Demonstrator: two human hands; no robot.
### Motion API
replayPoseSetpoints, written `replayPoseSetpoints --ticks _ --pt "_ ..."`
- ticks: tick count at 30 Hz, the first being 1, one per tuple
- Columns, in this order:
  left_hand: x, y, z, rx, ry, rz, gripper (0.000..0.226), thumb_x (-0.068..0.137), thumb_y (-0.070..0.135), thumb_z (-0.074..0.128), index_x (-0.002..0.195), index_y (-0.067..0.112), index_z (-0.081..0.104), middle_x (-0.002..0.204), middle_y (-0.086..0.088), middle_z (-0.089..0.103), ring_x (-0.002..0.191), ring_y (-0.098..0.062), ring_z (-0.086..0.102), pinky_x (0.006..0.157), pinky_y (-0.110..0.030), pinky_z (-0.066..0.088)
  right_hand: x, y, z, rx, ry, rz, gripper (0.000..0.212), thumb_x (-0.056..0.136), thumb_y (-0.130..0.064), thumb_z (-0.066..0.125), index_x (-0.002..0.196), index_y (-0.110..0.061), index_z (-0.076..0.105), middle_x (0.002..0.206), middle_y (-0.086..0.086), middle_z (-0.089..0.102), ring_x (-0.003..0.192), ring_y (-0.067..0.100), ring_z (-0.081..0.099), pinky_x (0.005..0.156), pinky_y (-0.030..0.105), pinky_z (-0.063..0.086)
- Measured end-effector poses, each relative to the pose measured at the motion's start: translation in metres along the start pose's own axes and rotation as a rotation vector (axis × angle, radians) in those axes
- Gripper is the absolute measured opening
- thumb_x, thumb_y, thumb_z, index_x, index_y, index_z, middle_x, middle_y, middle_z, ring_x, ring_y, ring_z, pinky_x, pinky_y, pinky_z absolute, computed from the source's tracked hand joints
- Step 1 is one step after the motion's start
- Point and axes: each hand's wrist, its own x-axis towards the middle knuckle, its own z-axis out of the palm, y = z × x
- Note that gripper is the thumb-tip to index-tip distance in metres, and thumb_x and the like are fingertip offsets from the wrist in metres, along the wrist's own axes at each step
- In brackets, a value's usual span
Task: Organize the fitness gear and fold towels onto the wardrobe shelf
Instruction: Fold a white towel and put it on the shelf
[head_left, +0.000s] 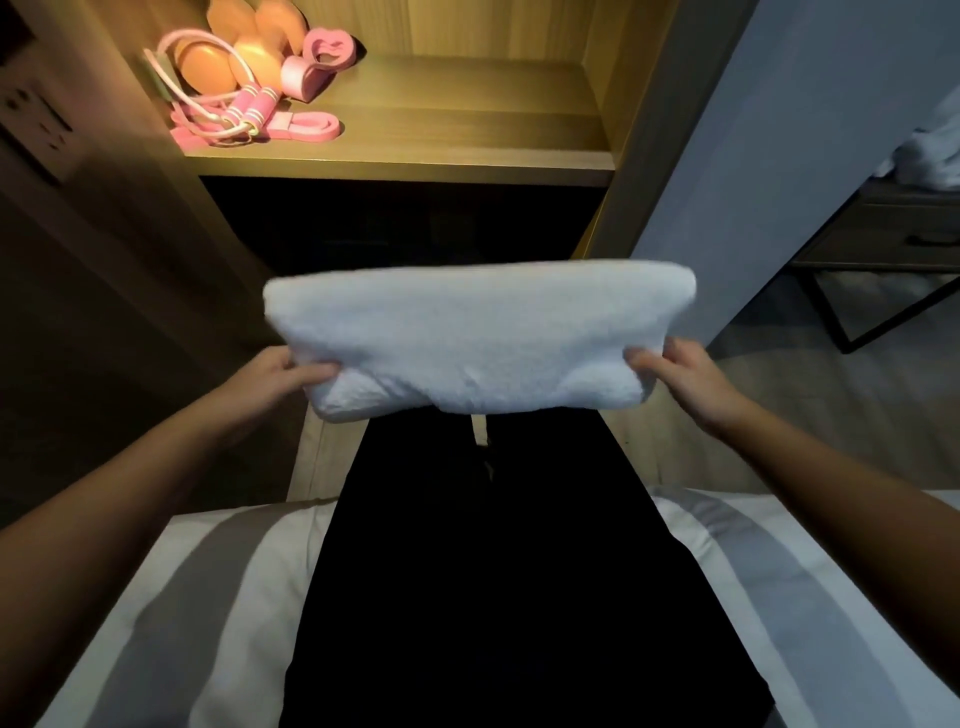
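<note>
- Towel (478, 332): folded, soft, light, likely to sag; best held at both near corners.
- Left hand (283, 376), right hand (680, 374): each grip pinches one corner.

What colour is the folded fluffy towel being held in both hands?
Plain white; the soft folded towel shows best in the head view.

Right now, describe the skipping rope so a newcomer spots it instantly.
Find the lit wooden wardrobe shelf above the folded white towel. At its left end lies a heap of pink and orange gear, the pink skipping rope at the front. Only it has two short striped handles side by side and a thin looped cord.
</note>
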Motion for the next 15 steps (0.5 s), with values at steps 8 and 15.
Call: replayPoseSetpoints --ticks 8,15 --pt "0.011 0.023 0.022 0.000 0.238 -0.316 0.043 0.101 0.040 0.044 0.126 0.007 0.053 0.119 -0.011 0.060 0.105 -0.026 0.058 0.092 -0.039 0.044 0.015 -0.005 0.016 0.109 0.073 0.374 0.032 0.098 -0.043 0.049 0.116 -0.016 0.054 0.125 0.009 0.061 0.112 0.028 0.059 0.103 0.049 0.044" --pt "0.006 0.021 0.035 0.216 0.368 -0.244 0.030 0.102 0.038 0.040 0.107 0.011 0.054 0.107 -0.010 0.058 0.082 -0.018 0.054 0.065 -0.031 0.040 0.018 -0.005 0.022 -0.088 0.100 0.365 0.048 0.099 -0.044 0.044 0.133 -0.010 0.051 0.120 0.005 0.056 0.106 0.023 0.056 0.087 0.037 0.046"
